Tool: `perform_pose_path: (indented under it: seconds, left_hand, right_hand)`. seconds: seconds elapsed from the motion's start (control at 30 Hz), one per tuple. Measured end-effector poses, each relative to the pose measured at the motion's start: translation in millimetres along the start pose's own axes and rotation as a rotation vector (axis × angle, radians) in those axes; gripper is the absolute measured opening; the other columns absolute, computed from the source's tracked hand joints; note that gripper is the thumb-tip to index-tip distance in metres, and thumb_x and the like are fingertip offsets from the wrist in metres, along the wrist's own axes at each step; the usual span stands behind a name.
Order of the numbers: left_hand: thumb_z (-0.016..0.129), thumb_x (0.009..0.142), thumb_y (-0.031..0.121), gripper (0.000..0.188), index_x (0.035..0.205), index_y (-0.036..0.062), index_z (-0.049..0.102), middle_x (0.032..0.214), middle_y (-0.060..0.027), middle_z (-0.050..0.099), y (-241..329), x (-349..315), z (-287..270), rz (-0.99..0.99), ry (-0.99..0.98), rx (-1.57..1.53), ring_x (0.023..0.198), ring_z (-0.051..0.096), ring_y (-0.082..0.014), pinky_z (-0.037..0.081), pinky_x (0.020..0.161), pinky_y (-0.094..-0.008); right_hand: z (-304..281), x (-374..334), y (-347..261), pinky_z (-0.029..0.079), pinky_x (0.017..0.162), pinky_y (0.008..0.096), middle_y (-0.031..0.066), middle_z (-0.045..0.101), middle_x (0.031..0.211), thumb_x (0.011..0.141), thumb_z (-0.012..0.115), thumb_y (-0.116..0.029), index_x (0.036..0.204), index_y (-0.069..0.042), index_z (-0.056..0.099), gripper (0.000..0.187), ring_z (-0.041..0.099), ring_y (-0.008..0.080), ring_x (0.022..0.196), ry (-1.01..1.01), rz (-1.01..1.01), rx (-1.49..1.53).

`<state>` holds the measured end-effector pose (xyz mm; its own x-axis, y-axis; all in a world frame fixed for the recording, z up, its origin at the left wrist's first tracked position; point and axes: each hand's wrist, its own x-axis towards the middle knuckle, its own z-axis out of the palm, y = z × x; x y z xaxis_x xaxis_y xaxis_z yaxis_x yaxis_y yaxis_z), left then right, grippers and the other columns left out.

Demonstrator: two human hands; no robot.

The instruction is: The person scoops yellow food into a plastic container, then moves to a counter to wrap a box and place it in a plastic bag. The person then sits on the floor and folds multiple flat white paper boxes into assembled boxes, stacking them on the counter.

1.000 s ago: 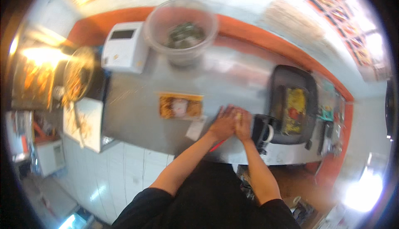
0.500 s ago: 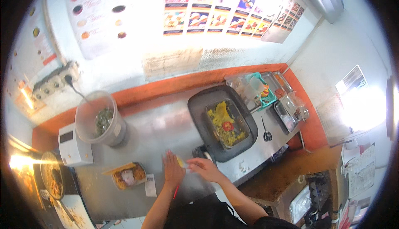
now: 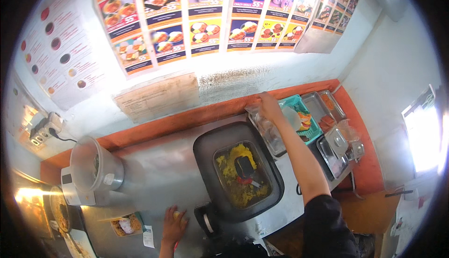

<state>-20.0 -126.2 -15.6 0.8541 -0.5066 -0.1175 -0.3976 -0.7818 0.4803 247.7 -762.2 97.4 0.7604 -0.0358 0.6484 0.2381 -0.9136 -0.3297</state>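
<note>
My left hand [image 3: 174, 226] rests over the metal counter with its fingers curled round a small pale-yellow thing [image 3: 176, 215], too small to name. Left of it stands an open takeaway box [image 3: 126, 225] of brown food with a pale topping, beside a white paper slip [image 3: 148, 236]. My right arm stretches past the pan to the back. There my right hand [image 3: 270, 108] is closed at the top of a clear plastic bag [image 3: 256, 114]; its fingertips are partly hidden. Between both hands is a black square pan [image 3: 206, 150] with yellow crumbly food and a dark square shape on it.
A turquoise basket [image 3: 294, 103] with packets and metal trays [image 3: 315, 101] line the back right. On the left are a clear bucket [image 3: 96, 164], a white boxy device [image 3: 70, 190] and a wok [image 3: 60, 209]. The pan's handle [image 3: 206, 220] points toward me.
My right hand has left my left hand and reached far to the back right. My left hand has curled round the yellow thing. The view has shifted; a dark shape now shows in the pan.
</note>
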Motion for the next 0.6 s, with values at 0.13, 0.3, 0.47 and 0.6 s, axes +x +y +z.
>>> perform_pose_path:
  seconds: [0.13,0.3,0.47,0.6]
  left_hand:
    - [0.075,0.097,0.032,0.054,0.148,0.0179,0.065,0.161,-0.0271,0.046,-17.8,-1.4,4.9,-0.063,-0.142,0.062,0.150,0.039,-0.0541,0.033,0.127,-0.0618]
    - [0.077,0.094,0.032,0.058,0.148,0.0150,0.066,0.159,-0.0266,0.045,4.3,5.2,-8.4,-0.096,-0.122,0.018,0.147,0.042,-0.0503,0.036,0.125,-0.0596]
    - [0.077,0.095,0.035,0.062,0.153,0.0168,0.062,0.160,-0.0254,0.044,22.3,10.4,-16.3,-0.109,-0.077,-0.030,0.148,0.040,-0.0491,0.035,0.123,-0.0619]
    - [0.077,0.095,0.037,0.064,0.154,0.0177,0.061,0.160,-0.0248,0.044,0.6,-4.6,-9.9,-0.088,-0.085,0.023,0.149,0.039,-0.0490,0.034,0.124,-0.0619]
  right_hand:
    - [45.0,23.7,84.4,0.058,0.095,0.0531,0.0241,0.078,0.112,0.100,0.068,-0.017,0.115,-0.001,0.078,0.024,0.074,0.0450,0.109,-0.676,0.209,-0.308]
    - [94.5,-4.9,135.7,0.060,0.097,0.0524,0.0210,0.080,0.119,0.099,0.067,-0.020,0.117,-0.005,0.081,0.027,0.076,0.0400,0.113,-0.694,0.169,-0.497]
    - [108.5,-28.1,167.9,0.062,0.097,0.0515,0.0168,0.081,0.123,0.099,0.066,-0.023,0.118,-0.008,0.083,0.030,0.078,0.0367,0.115,-0.799,0.261,-0.634]
    - [116.6,-23.9,136.5,0.062,0.090,0.0526,0.0175,0.082,0.116,0.099,0.067,-0.023,0.113,-0.006,0.083,0.027,0.079,0.0340,0.109,-0.766,0.058,-0.825]
